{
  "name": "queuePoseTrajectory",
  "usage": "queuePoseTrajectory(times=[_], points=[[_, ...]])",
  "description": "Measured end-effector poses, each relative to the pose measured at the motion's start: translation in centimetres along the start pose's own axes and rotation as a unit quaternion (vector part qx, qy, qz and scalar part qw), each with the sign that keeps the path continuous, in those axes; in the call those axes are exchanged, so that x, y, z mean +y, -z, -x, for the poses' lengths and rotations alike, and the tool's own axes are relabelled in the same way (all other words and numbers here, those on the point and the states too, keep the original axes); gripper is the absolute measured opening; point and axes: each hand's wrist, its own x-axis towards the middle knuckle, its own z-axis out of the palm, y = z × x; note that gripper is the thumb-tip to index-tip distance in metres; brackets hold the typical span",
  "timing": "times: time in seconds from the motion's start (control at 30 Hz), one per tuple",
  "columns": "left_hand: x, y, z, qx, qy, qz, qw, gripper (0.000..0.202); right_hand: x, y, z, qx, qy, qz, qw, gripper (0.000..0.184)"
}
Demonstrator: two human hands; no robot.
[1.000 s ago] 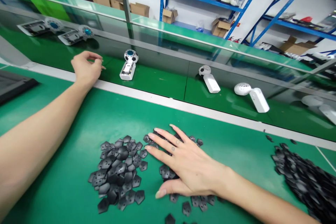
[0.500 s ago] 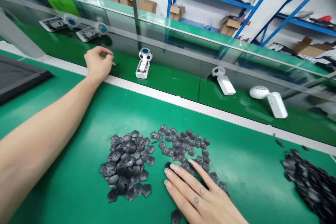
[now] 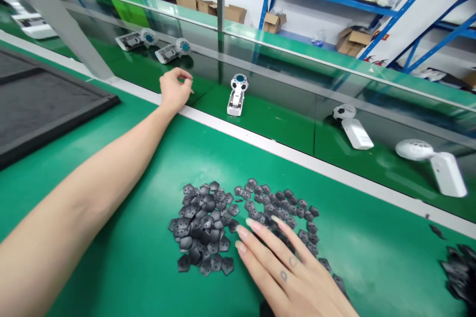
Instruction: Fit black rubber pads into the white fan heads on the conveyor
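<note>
My right hand [image 3: 290,272] lies palm down with fingers spread over a scatter of small black pentagonal pieces [image 3: 286,203]. Its fingertips are close to the right edge of a heaped pile of similar black pieces [image 3: 203,233]; what is under the palm is hidden. My left hand [image 3: 175,90] rests on the white edge strip of the dark green belt, fingers curled in; I cannot make out anything between them. On the belt just right of it stands a white device with a round, football-patterned head [image 3: 239,83] and an opened body.
Two more opened devices [image 3: 173,51] lie beyond my left hand. White closed devices [image 3: 357,132] lie farther right on the belt. A black tray [image 3: 55,104] sits at left, another black heap [image 3: 459,272] at right. A grey post [image 3: 63,20] rises beside the belt.
The view has turned left, so the scene sits farther right. My right hand has slid left over the pieces toward the heaped pile. My left hand stays on the belt's edge.
</note>
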Motion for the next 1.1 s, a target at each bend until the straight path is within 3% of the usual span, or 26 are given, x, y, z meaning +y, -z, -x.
queuePoseTrajectory(times=[0.17, 0.27, 0.53, 0.67, 0.83, 1.1], points=[[-0.6, -0.2, -0.1, 0.002, -0.006, 0.027, 1.0, 0.016, 0.9, -0.3, -2.8, -0.069, 0.007, -0.073, 0.995, 0.088], [-1.0, -0.4, -0.2, 0.004, -0.007, 0.03, 1.0, 0.016, 1.3, -0.7, -3.1, -0.089, 0.0, -0.09, 0.992, 0.099], [-1.3, -0.9, -0.3, 0.001, -0.017, 0.022, 1.0, 0.018, 1.6, 0.1, -1.8, -0.071, 0.039, -0.003, 0.997, 0.084], [-0.9, -0.7, -0.1, 0.003, -0.024, 0.016, 1.0, 0.019, 2.1, 0.4, -3.2, -0.062, 0.009, -0.047, 0.997, 0.091], [-0.4, -0.3, 0.1, 0.005, -0.018, 0.011, 1.0, 0.017, 2.8, -0.3, -5.0, -0.125, -0.024, -0.128, 0.984, 0.09], [-0.6, -0.6, 0.1, 0.01, -0.02, 0.029, 0.999, 0.019, 2.8, 0.2, -4.1, -0.154, -0.001, -0.142, 0.978, 0.091]])
